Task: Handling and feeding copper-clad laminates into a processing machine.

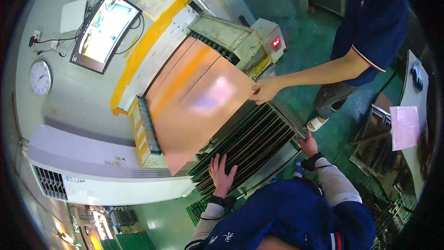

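Observation:
My left hand (222, 174) has its fingers spread, lying against the near left edges of several thin dark panels. The panels stand side by side in a slotted rack (296, 152). My right hand (308, 144) is closed around the rack's right end, near its corner. Beyond the rack, a large shiny copper-coloured sheet (199, 106) lies sloping over a machine's roller bed. A co-worker's hand (266, 90) grips that sheet's right corner. Neither of my hands touches the copper sheet.
Green rollers (149, 125) flank the sheet, and a control box (270, 37) with a red display stands beyond. The co-worker (365, 28) stands at the right. A white air conditioner (111, 185) is on the left; a table with a pink sheet (404, 127) is far right.

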Demonstrator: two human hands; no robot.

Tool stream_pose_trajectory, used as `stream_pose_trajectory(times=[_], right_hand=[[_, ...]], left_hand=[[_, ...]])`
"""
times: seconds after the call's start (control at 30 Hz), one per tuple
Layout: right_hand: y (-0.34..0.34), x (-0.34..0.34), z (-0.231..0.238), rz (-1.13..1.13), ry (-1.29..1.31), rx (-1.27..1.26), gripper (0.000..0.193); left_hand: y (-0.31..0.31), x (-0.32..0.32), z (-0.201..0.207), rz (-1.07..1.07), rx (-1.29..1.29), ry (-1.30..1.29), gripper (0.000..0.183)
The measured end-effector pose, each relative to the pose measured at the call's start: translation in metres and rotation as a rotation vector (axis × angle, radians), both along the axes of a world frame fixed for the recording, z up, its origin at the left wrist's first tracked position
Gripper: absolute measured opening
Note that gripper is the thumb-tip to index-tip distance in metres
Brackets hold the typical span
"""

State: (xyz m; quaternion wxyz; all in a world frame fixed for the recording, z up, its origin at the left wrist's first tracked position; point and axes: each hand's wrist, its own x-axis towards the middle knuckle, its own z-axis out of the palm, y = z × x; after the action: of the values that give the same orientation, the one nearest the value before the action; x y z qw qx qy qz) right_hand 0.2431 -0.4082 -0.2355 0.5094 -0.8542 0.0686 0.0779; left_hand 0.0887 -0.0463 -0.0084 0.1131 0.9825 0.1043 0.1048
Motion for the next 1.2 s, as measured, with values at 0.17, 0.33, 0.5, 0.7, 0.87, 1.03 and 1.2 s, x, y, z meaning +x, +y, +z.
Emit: stream_pose_trajectory(times=[0.17, 0.33, 0.5, 0.7, 0.87, 1.03, 1.2], right_hand=[[-0.001, 0.003, 0.011, -0.005, 0.085, -0.073, 0.066], [-0.001, 0.001, 0.004, 0.013, 0.099, -0.07, 0.068], [-0.004, 0.001, 0.017, 0.025, 0.122, -0.056, 0.069], [-0.002, 0.001, 0.011, -0.011, 0.105, -0.061, 0.069], [-0.003, 0.001, 0.013, 0.001, 0.095, -0.079, 0.069], [-0.001, 0.0, 0.012, 0.002, 0.142, -0.052, 0.069], [-0.002, 0.0, -0.004, -0.027, 0.076, -0.028, 0.067]], left_hand=[[-0.002, 0.005, 0.004, -0.008, 0.012, 0.016, 0.066], [-0.002, 0.003, 0.006, -0.007, 0.037, 0.004, 0.066], [0.0, 0.006, 0.002, -0.004, 0.0, 0.003, 0.067], [-0.001, 0.004, 0.002, -0.004, -0.001, -0.004, 0.067], [-0.002, 0.004, 0.004, -0.006, -0.024, -0.005, 0.066], [0.0, 0.002, 0.0, -0.006, -0.004, -0.015, 0.066], [-0.001, 0.004, 0.002, -0.012, -0.008, -0.008, 0.067]])
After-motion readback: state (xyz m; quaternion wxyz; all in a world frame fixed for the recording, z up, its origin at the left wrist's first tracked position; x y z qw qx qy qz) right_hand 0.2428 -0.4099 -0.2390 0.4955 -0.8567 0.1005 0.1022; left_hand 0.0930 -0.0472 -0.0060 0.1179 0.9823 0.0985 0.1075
